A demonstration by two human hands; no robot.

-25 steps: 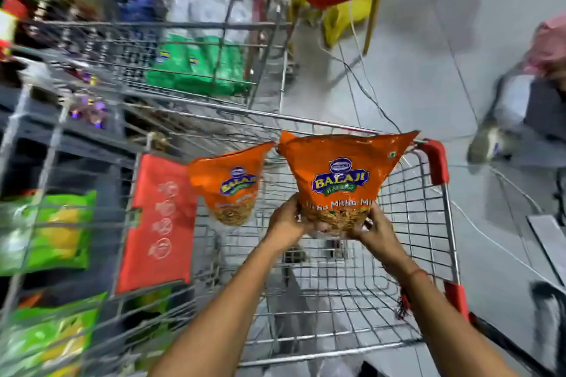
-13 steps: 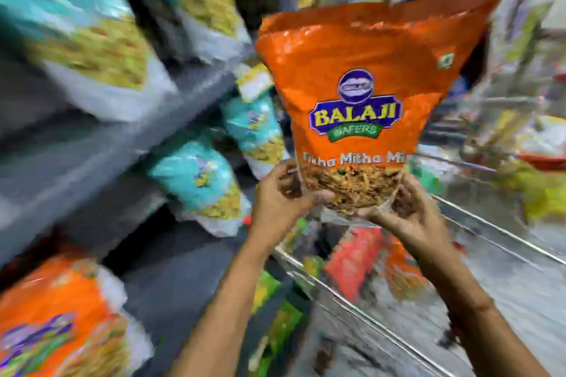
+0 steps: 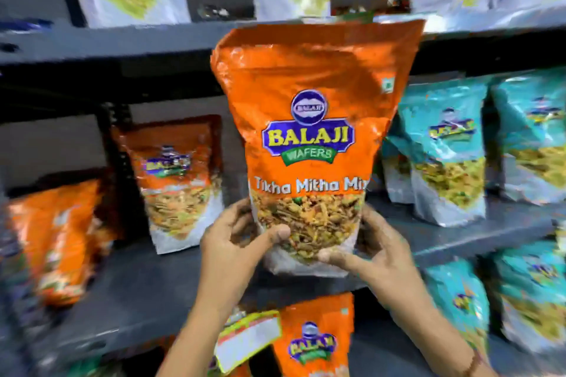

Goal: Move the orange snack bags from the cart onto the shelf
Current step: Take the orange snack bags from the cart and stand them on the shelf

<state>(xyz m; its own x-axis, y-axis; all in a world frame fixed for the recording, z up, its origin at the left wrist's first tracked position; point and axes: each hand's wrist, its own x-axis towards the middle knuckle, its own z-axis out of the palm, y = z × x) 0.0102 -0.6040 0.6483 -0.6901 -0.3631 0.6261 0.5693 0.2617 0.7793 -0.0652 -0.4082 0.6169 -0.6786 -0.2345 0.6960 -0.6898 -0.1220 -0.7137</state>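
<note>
Four orange snack bags are in view: one held bag [image 3: 309, 138] at the centre, two standing on the middle shelf [image 3: 147, 285] at 9 o'clock from it, and one on the lower level at 6 o'clock. Teal bags [image 3: 444, 150] stand at 3 o'clock. The left hand [image 3: 235, 242] and the right hand [image 3: 376, 248] are both closed around the bottom corners of the held bag, thumbs in front, keeping it upright above the middle shelf.
</note>
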